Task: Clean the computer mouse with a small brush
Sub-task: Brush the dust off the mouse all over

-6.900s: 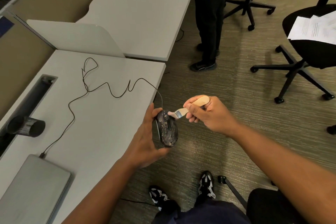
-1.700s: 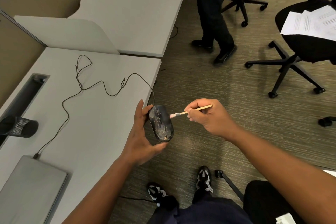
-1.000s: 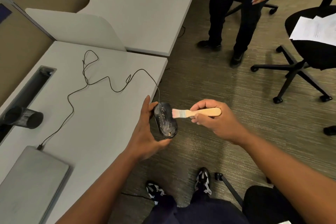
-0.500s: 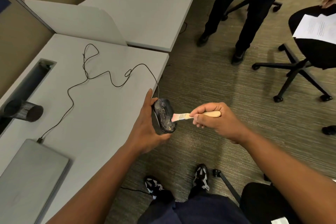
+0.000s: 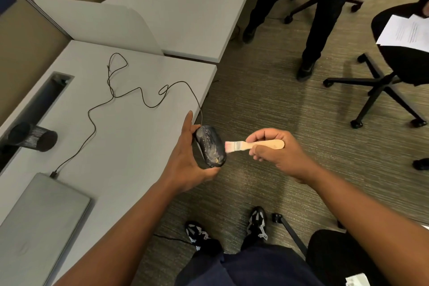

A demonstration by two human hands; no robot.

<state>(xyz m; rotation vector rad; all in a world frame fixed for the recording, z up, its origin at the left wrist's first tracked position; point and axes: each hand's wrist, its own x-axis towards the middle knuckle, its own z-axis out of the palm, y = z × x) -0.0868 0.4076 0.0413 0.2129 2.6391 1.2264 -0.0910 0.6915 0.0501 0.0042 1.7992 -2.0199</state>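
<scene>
Your left hand (image 5: 185, 165) is wrapped around the dusty black mouse (image 5: 210, 146), holding it up just past the desk (image 5: 130, 146) edge. Your right hand (image 5: 278, 155) grips the small brush (image 5: 253, 145), and its bristles touch the mouse's side.

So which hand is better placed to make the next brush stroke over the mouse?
The right hand. It already holds the brush, bristles at the mouse's right side. The left hand is busy cradling the mouse off the desk edge.
</scene>
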